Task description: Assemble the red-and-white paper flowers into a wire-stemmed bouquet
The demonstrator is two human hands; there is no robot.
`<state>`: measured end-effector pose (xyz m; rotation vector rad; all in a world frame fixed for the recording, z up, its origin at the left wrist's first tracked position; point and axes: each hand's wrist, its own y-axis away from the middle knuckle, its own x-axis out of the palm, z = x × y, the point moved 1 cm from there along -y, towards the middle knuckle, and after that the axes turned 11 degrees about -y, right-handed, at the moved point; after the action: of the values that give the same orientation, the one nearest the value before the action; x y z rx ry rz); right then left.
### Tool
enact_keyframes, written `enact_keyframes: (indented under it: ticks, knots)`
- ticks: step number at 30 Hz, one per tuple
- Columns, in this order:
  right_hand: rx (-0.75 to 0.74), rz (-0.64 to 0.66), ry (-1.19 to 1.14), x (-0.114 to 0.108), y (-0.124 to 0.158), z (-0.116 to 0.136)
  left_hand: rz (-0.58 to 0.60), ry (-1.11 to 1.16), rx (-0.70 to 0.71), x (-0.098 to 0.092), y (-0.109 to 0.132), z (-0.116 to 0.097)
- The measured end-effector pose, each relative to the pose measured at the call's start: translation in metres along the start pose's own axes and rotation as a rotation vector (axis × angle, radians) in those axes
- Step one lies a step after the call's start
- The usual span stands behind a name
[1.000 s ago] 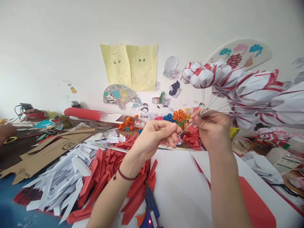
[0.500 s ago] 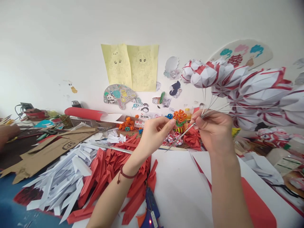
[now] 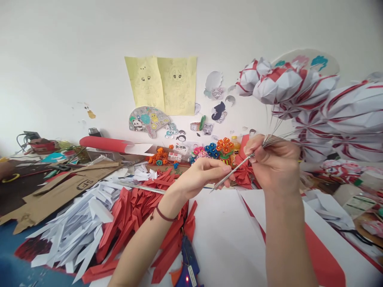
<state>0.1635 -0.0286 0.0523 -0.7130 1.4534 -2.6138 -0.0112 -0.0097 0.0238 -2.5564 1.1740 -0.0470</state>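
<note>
My right hand (image 3: 273,159) is closed around a bundle of thin wire stems (image 3: 239,169) whose ends stick out down and to the left. The stems carry several red-and-white folded paper flowers (image 3: 302,89) fanned out at the upper right. My left hand (image 3: 205,175) sits just left of the stem ends, fingers curled, fingertips touching the wires near their tip. A dark red cord is on my left wrist.
Piles of folded white paper pieces (image 3: 74,227) and red paper pieces (image 3: 134,211) lie on the left. A blue glue gun (image 3: 188,267) lies at the bottom centre. White sheets (image 3: 221,231), cardboard (image 3: 56,191), a red paper roll (image 3: 104,142) and small paper flowers (image 3: 223,147) stand along the wall.
My right hand has lifted and tilted the flower bundle to the right. My left hand has dropped lower and slid to the free ends of the stems.
</note>
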Motion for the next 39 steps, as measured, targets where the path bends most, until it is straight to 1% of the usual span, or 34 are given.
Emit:
enact_keyframes:
  ticks: [3,8,14,19,23,28,34,39]
  knots:
    - [-0.013,0.076,-0.025,0.000,0.000,0.003,0.049,0.058,-0.028,0.002,0.000,0.000]
    - [-0.027,0.146,-0.074,0.000,0.000,0.005,0.046,0.043,-0.003,0.004,0.003,-0.001]
    - [-0.005,0.152,-0.146,-0.006,-0.004,-0.004,-0.049,0.023,0.052,0.009,0.002,0.000]
    - [-0.003,0.180,-0.253,-0.013,-0.007,-0.017,-0.110,-0.077,0.068,0.010,-0.001,-0.002]
    - [0.005,0.186,-0.283,-0.017,-0.006,-0.024,-0.156,-0.171,0.070,0.008,-0.001,-0.003]
    - [0.030,0.166,-0.276,-0.019,-0.006,-0.027,-0.192,-0.268,0.106,0.009,0.000,-0.005]
    - [0.010,0.167,-0.248,-0.021,-0.007,-0.027,-0.234,-0.345,0.108,0.011,-0.001,-0.005]
    - [0.011,0.170,-0.244,-0.021,-0.006,-0.026,-0.226,-0.332,0.077,0.012,-0.001,-0.006]
